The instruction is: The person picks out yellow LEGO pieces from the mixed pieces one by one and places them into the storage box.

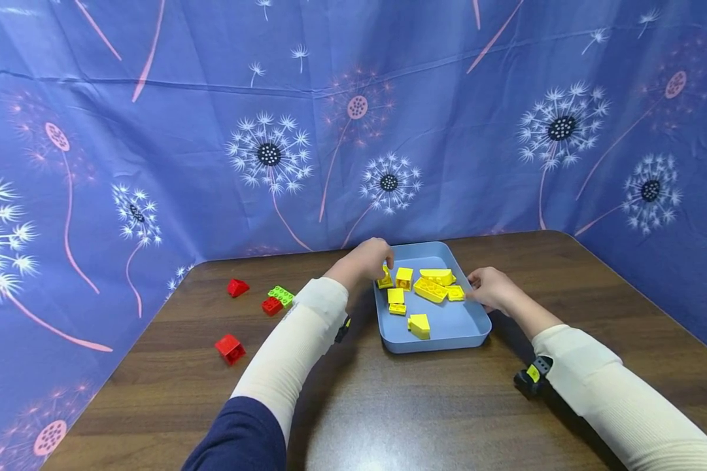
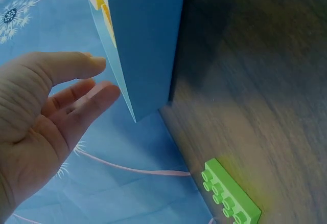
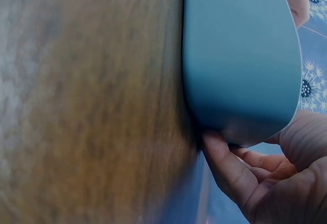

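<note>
A shallow blue-grey tray [image 1: 435, 343] stands on the table with several yellow toy building blocks [image 1: 430, 290] inside. Over its far left corner hovers my left hand [image 1: 365, 260], beside a yellow block [image 1: 384, 280]. In the left wrist view, that hand's [image 2: 56, 96] thumb and fingers are apart, with nothing between them, near the tray's rim. My right hand [image 1: 493, 290] grips the tray's right side. Seen from the right wrist, the fingers [image 3: 232, 170] lie against the outer wall while the thumb passes over the rim, its tip hidden behind the wall.
Left of the tray lie a green block [image 1: 281, 296], a red block [image 1: 272, 305] close against it, and two more red pieces, one farther back [image 1: 237, 287] and a larger red block [image 1: 230, 349] nearer. A blue dandelion-print cloth [image 1: 306, 131] hangs behind the wooden table [image 1: 388, 405].
</note>
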`<state>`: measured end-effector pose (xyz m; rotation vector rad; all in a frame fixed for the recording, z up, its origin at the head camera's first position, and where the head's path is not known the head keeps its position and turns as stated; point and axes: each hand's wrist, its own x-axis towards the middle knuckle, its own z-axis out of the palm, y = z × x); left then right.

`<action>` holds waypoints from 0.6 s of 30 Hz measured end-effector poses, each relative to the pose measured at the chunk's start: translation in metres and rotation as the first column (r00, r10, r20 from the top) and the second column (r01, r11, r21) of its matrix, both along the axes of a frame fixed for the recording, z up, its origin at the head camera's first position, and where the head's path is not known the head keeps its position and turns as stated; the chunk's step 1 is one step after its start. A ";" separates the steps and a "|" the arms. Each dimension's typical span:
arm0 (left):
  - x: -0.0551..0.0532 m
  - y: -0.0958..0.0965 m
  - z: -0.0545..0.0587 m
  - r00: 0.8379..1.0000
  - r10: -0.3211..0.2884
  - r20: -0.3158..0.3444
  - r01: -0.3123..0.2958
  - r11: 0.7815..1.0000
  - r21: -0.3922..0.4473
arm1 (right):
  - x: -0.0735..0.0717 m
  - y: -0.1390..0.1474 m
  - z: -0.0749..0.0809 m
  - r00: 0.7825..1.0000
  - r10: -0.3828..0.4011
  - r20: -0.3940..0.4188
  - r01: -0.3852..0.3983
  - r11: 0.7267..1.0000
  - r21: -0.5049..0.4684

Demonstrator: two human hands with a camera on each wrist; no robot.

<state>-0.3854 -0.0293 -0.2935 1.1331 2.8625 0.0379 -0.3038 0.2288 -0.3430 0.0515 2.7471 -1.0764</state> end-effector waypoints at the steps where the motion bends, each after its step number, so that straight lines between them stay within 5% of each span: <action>1: 0.000 0.000 0.000 1.000 0.005 0.000 -0.005 1.000 0.002 | 0.000 0.000 0.000 1.000 -0.001 0.001 0.001 1.000 0.000; 18: 0.011 -0.009 0.013 0.999 0.050 0.018 -0.050 0.998 0.030 | 0.001 0.000 0.000 1.000 0.009 -0.002 -0.009 1.000 -0.010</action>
